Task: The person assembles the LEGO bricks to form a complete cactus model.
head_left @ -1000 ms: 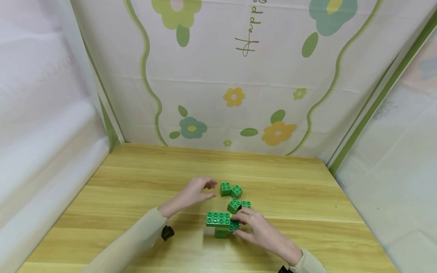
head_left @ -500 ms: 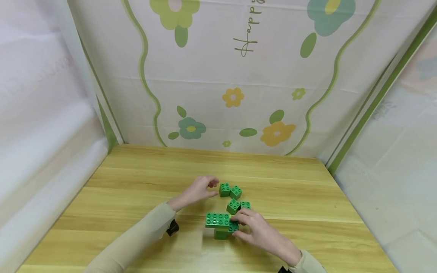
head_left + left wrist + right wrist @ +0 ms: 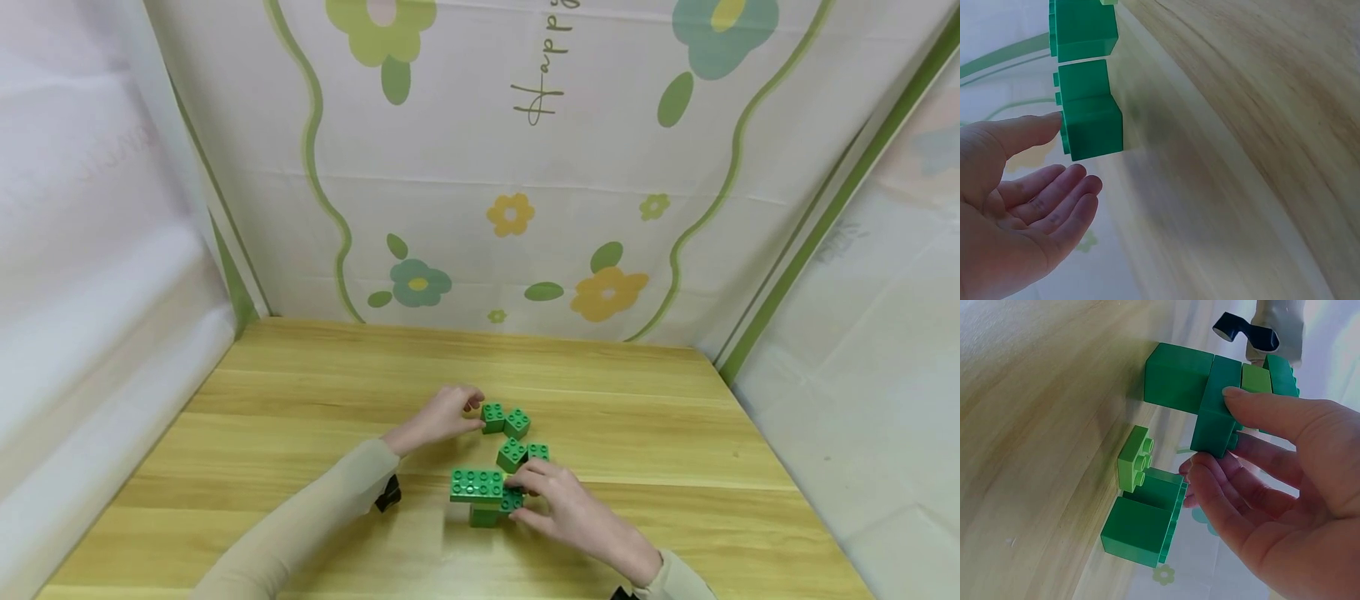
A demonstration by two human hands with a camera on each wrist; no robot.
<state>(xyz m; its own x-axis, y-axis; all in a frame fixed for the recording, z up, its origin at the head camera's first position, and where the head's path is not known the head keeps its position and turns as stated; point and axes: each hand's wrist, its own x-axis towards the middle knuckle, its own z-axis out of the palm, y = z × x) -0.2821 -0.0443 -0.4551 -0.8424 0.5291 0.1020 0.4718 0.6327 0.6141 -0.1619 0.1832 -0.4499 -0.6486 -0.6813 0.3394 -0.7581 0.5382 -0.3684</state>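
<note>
The brick assembly [image 3: 477, 483] stands on the wooden surface [image 3: 300, 383], about midway between its left and right edges and well short of the far edge. Its top brick carries eight studs; a light green layer lies beneath. The right hand [image 3: 567, 505] pinches, between thumb and fingers, a green brick projecting from the assembly toward the right edge.

The left hand [image 3: 442, 415] is farther toward the far edge, thumb and fingers set apart just beside a four-stud green brick [image 3: 492, 418]; thumb contact cannot be determined. A second brick [image 3: 517, 423] adjoins it on the right-edge side. Two further bricks [image 3: 512, 454] lie between this pair and the assembly, with a light green plate [image 3: 1134, 459] beside them.

Lettering: the backdrop [image 3: 450, 150] beyond the far edge bears script legible as "Happ", running upward and cut off. Characters on the left panel [image 3: 112, 250] are too faint to read.
</note>
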